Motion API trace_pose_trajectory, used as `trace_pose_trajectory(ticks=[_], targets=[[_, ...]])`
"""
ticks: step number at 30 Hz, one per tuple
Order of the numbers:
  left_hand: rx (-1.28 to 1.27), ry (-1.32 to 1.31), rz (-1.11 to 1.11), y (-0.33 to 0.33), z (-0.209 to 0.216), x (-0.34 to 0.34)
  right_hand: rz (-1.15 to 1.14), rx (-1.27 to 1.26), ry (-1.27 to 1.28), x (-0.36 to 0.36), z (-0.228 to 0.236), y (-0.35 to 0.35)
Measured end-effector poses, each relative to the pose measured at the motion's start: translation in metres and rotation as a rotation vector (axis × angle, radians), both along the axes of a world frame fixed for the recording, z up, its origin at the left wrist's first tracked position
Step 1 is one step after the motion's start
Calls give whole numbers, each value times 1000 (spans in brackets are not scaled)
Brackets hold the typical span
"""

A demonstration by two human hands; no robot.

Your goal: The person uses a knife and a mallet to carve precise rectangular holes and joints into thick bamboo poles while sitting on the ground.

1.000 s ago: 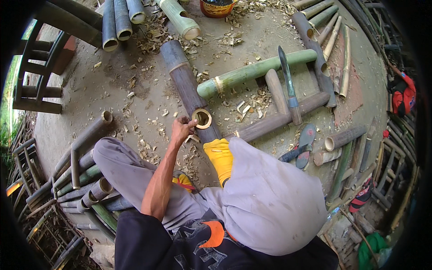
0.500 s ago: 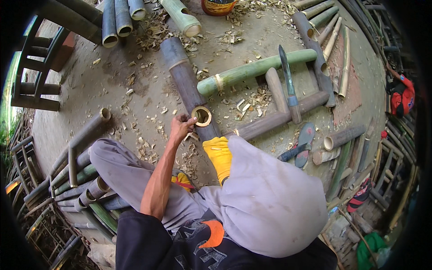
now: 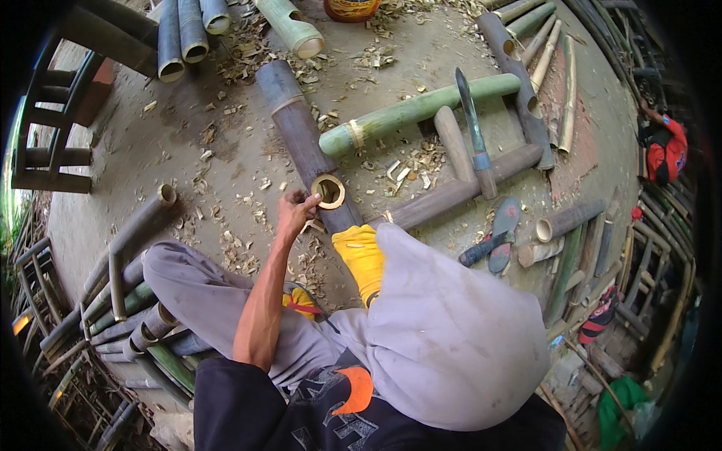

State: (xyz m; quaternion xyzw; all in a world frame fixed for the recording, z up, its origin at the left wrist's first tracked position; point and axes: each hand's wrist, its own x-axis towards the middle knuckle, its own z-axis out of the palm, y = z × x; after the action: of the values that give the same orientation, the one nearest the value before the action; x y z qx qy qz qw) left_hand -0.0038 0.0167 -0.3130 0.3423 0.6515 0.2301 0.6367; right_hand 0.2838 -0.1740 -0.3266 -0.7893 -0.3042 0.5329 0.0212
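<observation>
My left hand (image 3: 295,212) is closed at the rim of a round hole cut in a dark bamboo pole (image 3: 295,135), its thumb and fingertips pressed to the pale edge. The hole holds no other piece that I can see. A yellow-covered foot (image 3: 359,259) rests on the near end of this pole. My right hand is not in view; the raised knee in grey trousers (image 3: 459,323) covers that side. Touching the pole on its right are a green bamboo piece (image 3: 421,114) and the end of a dark bamboo frame piece (image 3: 429,203).
A long-bladed knife (image 3: 472,124) lies across the frame at right. Beyond it stands a notched pole (image 3: 519,86). A sandal (image 3: 505,229), short bamboo lengths (image 3: 569,220) and shavings (image 3: 410,171) lie around. Bamboo pieces are stacked at left (image 3: 154,323). Another person in red (image 3: 668,150) is at far right.
The whole view has shifted slightly, so the ground and bamboo appear a little further left. My left hand stays at the hole's rim.
</observation>
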Motion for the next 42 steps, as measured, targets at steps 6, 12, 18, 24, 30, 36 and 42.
trace_pose_trajectory(ticks=[6,12,18,24,30,36,42], targets=[[70,-44,17,1,-2,9,-80,17,-1,34,56,-58],[52,-56,34,0,11,19,-214,289,-373,104,71,-86],[38,-31,-27,4,-5,7,-178,448,-947,186,31,-57],[-37,-94,-40,7,-3,1,-707,166,-466,170,-6,-39],[-100,-102,-111,11,0,-11,-816,206,-463,160,-19,-39],[-101,-123,-102,11,-2,-6,-740,321,-614,147,4,-58],[-87,-121,-35,10,-2,-3,-555,665,-600,110,58,-27]])
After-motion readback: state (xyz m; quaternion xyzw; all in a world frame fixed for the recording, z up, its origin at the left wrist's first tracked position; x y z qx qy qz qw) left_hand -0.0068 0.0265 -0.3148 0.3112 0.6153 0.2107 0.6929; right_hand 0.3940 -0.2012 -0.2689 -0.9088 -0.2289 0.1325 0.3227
